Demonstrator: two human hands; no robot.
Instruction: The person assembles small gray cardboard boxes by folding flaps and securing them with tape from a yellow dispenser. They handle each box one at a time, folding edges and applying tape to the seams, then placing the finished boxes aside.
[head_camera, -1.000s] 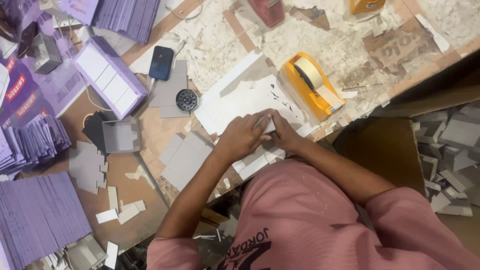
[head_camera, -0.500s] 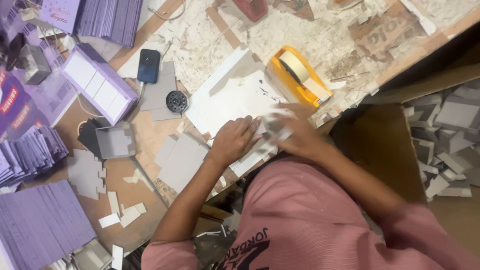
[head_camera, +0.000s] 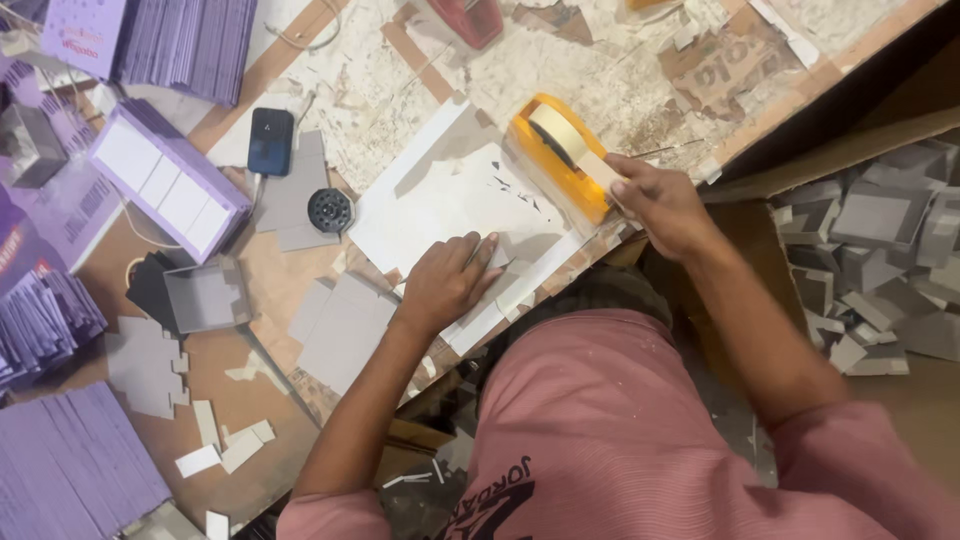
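Your left hand (head_camera: 448, 283) lies flat, fingers together, pressing one grey card piece (head_camera: 520, 262) onto the white sheet (head_camera: 440, 205). Your right hand (head_camera: 658, 205) pinches, it seems, the tape end at the one orange dispenser (head_camera: 556, 155).

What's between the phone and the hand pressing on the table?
In the head view, a round black disc and white sheets lie between the phone and left hand.

The left hand (head_camera: 448, 282) lies flat on the paper sheet (head_camera: 440, 205), at its near edge. The right hand (head_camera: 660, 205) touches the tape dispenser (head_camera: 558, 158), just right of the sheet. Left of the sheet lie 1 round disc (head_camera: 329, 210) and, behind it, 1 phone (head_camera: 270, 141).
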